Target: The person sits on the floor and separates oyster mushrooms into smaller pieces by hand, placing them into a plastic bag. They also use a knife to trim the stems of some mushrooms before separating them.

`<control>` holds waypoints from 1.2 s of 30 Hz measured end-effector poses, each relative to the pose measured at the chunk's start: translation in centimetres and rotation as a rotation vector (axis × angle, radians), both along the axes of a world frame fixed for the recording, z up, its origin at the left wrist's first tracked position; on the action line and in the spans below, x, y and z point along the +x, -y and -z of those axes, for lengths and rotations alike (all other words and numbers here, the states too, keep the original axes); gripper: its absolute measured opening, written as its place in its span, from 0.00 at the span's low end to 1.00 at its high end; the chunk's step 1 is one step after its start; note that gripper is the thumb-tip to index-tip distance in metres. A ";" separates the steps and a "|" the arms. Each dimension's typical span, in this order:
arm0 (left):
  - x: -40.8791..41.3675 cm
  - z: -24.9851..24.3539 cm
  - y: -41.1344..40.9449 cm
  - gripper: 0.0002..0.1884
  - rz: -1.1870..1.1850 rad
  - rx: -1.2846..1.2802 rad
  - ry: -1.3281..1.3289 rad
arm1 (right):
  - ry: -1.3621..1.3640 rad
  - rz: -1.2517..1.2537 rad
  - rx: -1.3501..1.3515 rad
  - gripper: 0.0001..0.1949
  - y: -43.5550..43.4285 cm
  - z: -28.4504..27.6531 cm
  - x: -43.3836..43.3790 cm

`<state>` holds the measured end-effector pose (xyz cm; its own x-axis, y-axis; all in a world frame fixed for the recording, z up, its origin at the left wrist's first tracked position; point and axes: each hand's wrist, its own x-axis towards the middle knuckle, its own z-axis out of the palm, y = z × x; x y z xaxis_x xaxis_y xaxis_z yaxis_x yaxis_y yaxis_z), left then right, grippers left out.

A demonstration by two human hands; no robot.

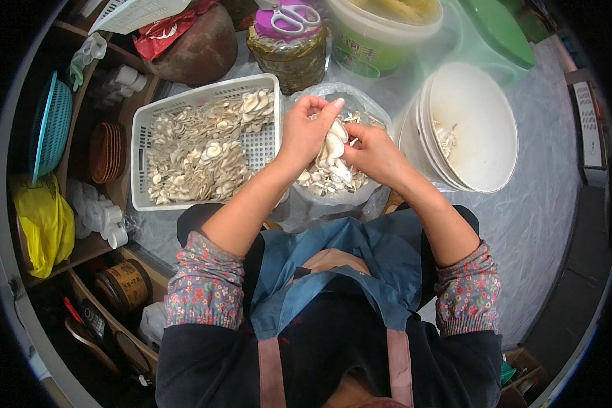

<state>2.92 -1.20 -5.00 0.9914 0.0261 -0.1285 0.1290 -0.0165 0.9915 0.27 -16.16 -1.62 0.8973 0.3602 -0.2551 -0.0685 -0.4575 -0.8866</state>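
Observation:
Between my two hands is a cluster of pale oyster mushrooms (335, 143), over a container lined with a clear plastic bag (370, 97) that holds many mushroom pieces (326, 183). My left hand (308, 125) grips the cluster from the left, with thumb and fingers near its top. From the right, my right hand (375, 153) pinches its side. A white plastic basket (137, 137) at the left holds a thick layer of mushrooms (199, 153); part of its perforated floor shows at the right. Stacked white buckets (474, 127) stand tilted at the right, with some pale pieces inside.
Behind the basket stand a brown round jar (199, 56) and a wrapped jar (290, 61) with white-handled scissors (295, 20) on its purple cover. A large lidded tub (382, 41) is beside them. Wooden shelves with a blue basket (53, 127) and a yellow bag (43, 224) line the left.

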 end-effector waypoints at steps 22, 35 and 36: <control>0.7 1.3 -0.4 0.17 -0.133 -0.190 -0.164 | 0.416 -0.024 -0.169 0.11 -0.8 0.1 -1.4; 1.0 -3.3 -3.3 0.11 0.385 -0.304 -0.284 | -0.013 0.250 0.434 0.12 1.7 -0.7 0.6; 0.5 -3.4 -2.5 0.11 0.376 -0.294 -0.239 | 0.068 0.204 0.407 0.11 2.0 -0.5 0.8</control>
<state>3.41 1.28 -1.55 0.8676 -0.3967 -0.2999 0.3903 0.1695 0.9049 1.05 -18.14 -1.10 0.9701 0.2332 -0.0677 -0.0564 -0.0548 -0.9969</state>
